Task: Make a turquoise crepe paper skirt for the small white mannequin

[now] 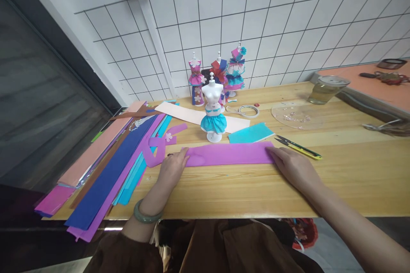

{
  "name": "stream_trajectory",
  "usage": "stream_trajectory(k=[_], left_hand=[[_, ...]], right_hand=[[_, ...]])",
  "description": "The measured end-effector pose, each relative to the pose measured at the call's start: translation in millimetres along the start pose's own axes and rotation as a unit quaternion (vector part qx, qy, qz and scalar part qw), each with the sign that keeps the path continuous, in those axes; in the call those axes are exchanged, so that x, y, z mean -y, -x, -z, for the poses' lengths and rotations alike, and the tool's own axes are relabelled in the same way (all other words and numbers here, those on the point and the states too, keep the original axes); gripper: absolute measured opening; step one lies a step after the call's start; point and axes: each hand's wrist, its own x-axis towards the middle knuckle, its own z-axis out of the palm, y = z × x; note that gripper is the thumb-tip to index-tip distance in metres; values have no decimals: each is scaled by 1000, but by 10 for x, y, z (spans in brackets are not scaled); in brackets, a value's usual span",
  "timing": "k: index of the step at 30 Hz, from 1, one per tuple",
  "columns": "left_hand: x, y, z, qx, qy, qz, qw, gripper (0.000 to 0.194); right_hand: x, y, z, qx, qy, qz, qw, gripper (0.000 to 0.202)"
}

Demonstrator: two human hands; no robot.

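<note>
A purple crepe paper strip (229,154) lies across the table in front of me. My left hand (173,167) grips its left end, fingers closed. At the opposite end, my right hand (295,167) pinches the corner between thumb and fingers. Just behind the strip stands a small white dress form (212,93) wearing a turquoise ruffled skirt (214,123). A turquoise paper piece (251,133) lies to the right of the form. Yellow-handled thread snips (301,148) rest beyond my right hand. Curled purple paper scraps (155,151) lie near my left hand.
Stacked coloured paper strips (110,175) cover the table's left side and overhang its front edge. Dressed forms (235,70) stand by the tiled wall. A pale paper strip (182,114), tape roll (249,111), clear plate (293,117) and cup of liquid (327,90) sit farther back.
</note>
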Motion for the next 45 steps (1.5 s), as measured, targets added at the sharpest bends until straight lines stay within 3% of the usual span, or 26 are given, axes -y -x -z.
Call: stream_trajectory(k=[16,21,24,27,30,35,41,45], left_hand=[[-6,31,-16,-25,-8,17,1000,38],[-28,58,23,-98,-36,21,994,38],[-226,94,93,-130,-22,-48,990,39],[-528,139,85,-101,36,-191,976,47],[-767,180,-9,-42,81,-263,961,70],[-850,206,-125,17,107,-272,956,75],[-827,203,-126,24,119,-267,956,74],[-836,210,-142,12,112,-269,956,73]], right_hand=[[-19,-3,-14,-15,15,23,1000,35],[-1,-6,-8,-15,15,26,999,36],[6,-4,-11,-14,21,22,999,36],[-1,-5,-19,-17,27,23,999,35],[-10,-7,-27,-20,26,27,999,35],[-1,0,-31,-23,24,26,999,36],[27,-15,74,-66,20,11,998,36],[332,-10,179,-94,-32,72,993,39]])
